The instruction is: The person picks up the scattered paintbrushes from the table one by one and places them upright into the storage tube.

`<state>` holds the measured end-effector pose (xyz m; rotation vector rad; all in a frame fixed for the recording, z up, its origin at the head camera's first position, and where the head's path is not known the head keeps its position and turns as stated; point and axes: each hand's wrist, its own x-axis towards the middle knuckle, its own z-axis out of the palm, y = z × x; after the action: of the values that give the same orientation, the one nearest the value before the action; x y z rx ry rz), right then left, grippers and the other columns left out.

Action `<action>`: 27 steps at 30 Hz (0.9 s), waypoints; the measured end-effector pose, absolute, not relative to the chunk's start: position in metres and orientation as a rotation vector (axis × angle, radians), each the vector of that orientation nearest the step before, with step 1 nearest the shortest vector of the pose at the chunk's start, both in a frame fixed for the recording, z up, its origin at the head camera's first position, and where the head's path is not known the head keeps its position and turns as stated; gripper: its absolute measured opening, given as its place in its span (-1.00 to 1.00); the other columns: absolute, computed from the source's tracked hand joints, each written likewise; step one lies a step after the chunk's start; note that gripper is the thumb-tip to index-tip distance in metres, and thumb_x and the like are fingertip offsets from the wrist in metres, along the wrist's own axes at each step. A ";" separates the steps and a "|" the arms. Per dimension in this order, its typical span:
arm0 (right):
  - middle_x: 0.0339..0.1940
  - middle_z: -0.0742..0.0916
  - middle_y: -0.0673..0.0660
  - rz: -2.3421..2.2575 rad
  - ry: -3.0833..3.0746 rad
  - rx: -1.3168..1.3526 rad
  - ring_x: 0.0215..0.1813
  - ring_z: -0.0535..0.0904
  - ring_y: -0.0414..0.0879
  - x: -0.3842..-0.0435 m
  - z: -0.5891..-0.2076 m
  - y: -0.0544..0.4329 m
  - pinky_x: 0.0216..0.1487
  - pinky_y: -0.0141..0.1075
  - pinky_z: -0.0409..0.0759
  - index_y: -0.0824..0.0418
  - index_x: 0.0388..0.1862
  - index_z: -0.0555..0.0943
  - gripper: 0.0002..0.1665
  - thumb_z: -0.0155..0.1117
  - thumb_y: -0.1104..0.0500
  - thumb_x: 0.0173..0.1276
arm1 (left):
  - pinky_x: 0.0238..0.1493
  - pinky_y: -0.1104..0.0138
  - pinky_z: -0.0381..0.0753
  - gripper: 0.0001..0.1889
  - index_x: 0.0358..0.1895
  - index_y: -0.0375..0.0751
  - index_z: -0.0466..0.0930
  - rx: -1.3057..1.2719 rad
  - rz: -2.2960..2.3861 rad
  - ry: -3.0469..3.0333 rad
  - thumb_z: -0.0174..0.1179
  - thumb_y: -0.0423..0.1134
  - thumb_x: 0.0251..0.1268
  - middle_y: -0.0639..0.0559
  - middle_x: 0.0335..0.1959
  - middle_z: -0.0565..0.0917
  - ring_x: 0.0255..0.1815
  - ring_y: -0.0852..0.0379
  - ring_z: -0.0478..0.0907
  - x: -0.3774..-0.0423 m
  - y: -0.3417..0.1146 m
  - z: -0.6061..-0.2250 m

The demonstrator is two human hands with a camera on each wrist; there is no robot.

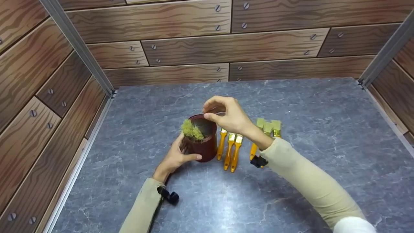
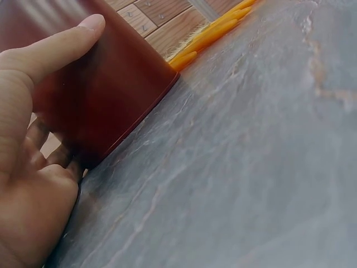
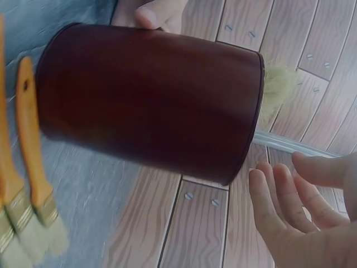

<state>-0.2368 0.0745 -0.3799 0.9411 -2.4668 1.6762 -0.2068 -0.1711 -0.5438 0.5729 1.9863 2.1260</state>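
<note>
A dark red-brown cylindrical container (image 1: 207, 149) stands upright on the table, its mouth facing up. My left hand (image 1: 174, 157) holds it round the lower left side; in the left wrist view the thumb (image 2: 67, 47) lies along its wall. A bristly yellow-green tuft (image 1: 191, 130) sticks out over the left of the rim; what lies below it is hidden. My right hand (image 1: 231, 116) hovers at the far right of the rim, fingers loosely bent, with nothing between them in the right wrist view. Paintbrushes (image 1: 229, 152) with orange handles lie just right of the container.
More paintbrushes (image 1: 267, 126) lie farther right, partly covered by the right forearm. The table (image 1: 145, 106) has a grey marbled top. Wood-patterned walls (image 1: 181, 26) close off the back and sides, with metal posts (image 1: 77, 45) at the corners.
</note>
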 end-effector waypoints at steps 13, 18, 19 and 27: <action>-0.09 0.83 0.23 1.594 -2.553 0.780 -0.04 0.82 0.08 -0.234 -0.390 0.121 0.05 -0.12 0.84 0.30 0.00 0.76 -0.78 0.50 0.34 0.41 | 0.65 0.26 0.36 0.20 0.70 0.09 0.19 0.550 2.134 2.137 0.72 -0.40 -0.05 0.02 0.58 0.45 0.63 0.05 0.35 -0.204 -0.166 -0.545; -0.07 0.83 0.26 1.526 -2.598 0.716 -0.03 0.82 0.11 -0.236 -0.397 0.145 0.06 -0.12 0.85 0.33 0.01 0.75 -0.77 0.49 0.35 0.40 | 0.67 0.24 0.33 0.18 0.70 0.06 0.22 0.572 2.135 2.163 0.71 -0.41 -0.03 0.02 0.61 0.42 0.67 0.05 0.30 -0.206 -0.166 -0.545; -0.07 0.83 0.26 1.497 -2.613 0.706 -0.03 0.81 0.11 -0.236 -0.399 0.150 0.07 -0.12 0.85 0.33 0.02 0.75 -0.77 0.49 0.34 0.41 | 0.68 0.22 0.32 0.17 0.69 0.06 0.22 0.580 2.135 2.160 0.71 -0.41 -0.02 0.01 0.61 0.42 0.67 0.04 0.30 -0.206 -0.166 -0.545; -0.04 0.82 0.35 1.297 -2.739 0.632 -0.01 0.81 0.23 -0.236 -0.428 0.192 0.10 0.05 0.83 0.40 0.06 0.74 -0.72 0.48 0.34 0.41 | 0.74 0.15 0.21 0.22 0.74 0.11 0.09 0.544 2.141 2.118 0.70 -0.34 0.04 0.02 0.65 0.35 0.72 0.06 0.20 -0.205 -0.167 -0.546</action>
<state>-0.2363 0.1915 -0.4277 0.6318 -2.7387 1.2971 -0.2053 -0.1669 -0.5457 0.5441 2.1183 2.1409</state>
